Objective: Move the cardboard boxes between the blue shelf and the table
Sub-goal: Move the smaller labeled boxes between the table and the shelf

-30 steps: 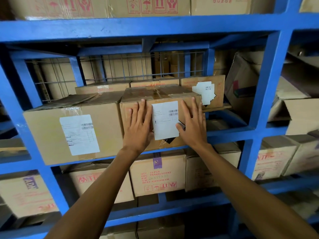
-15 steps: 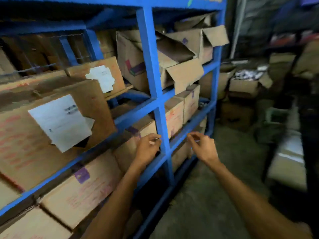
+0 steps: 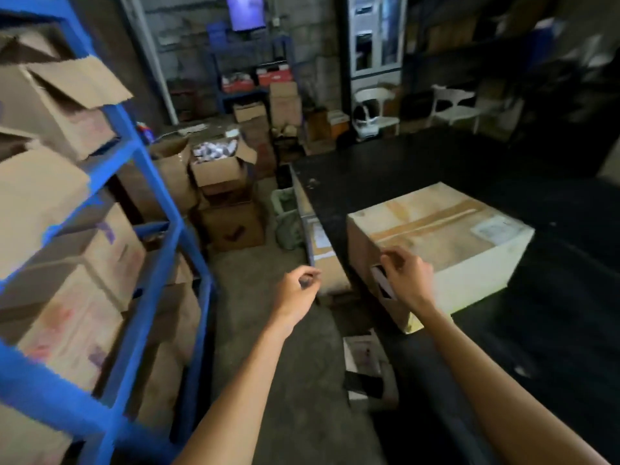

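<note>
The right hand (image 3: 407,280), fingers loosely curled and empty, hovered over a taped cardboard box (image 3: 446,236) on the black table (image 3: 385,162). The left hand (image 3: 297,292) hung empty too. That box, at two o'clock, appeared next for the blue shelf (image 3: 147,182) at nine.

Only the person's two arms and hands show. Both forearms are bare from the lower edge of the picture up to the wrists, with no sleeve, cuff or glove on them. The left hand (image 3: 297,290) and the right hand (image 3: 407,280) are bare too. No ring, watch or band can be seen on the fingers or wrists, though the picture is soft with motion blur and small details would be hard to make out. The arms look slim and smooth. Nothing worn by the person comes into view.
</note>
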